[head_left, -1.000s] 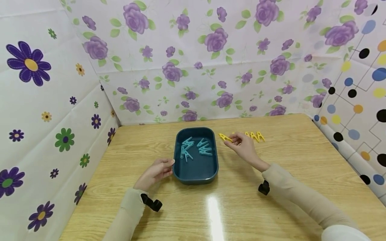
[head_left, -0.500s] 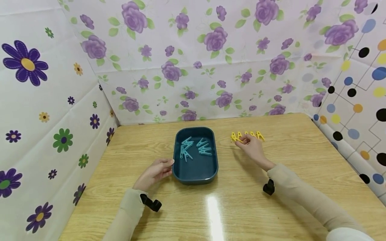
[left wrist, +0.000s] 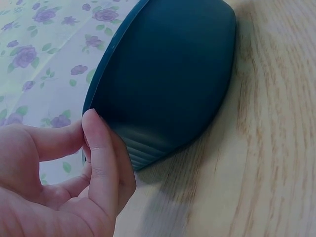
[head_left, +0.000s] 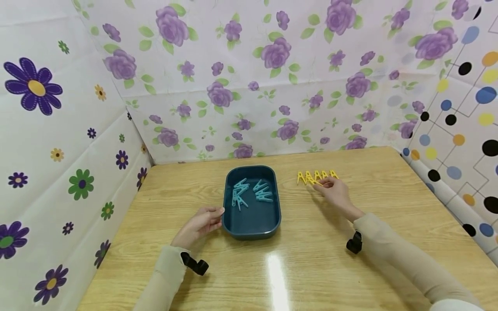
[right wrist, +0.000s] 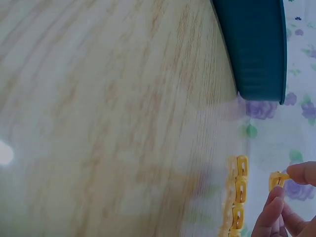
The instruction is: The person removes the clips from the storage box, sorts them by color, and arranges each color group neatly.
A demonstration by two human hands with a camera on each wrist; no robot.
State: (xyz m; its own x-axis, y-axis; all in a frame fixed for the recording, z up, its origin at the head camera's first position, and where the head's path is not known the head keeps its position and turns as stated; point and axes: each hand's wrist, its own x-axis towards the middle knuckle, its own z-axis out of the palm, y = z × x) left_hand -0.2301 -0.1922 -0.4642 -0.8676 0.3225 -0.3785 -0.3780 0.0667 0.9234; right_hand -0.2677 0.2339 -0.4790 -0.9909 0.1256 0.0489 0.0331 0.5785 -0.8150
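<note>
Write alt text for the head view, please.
A person's right hand pinches a yellow clothespin near a row of others on a wooden table; the left hand holds the side of a teal bin containing blue clothespins.

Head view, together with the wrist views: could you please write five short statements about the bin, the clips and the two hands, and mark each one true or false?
1. The left hand pinches the rim of the bin. True.
2. The clips inside the bin are yellow. False: they are blue clips.
3. The right hand holds a yellow clip. True.
4. In the head view, the row of yellow clips is left of the bin. False: it is to the right.
5. The bin rests on the wooden table. True.
</note>
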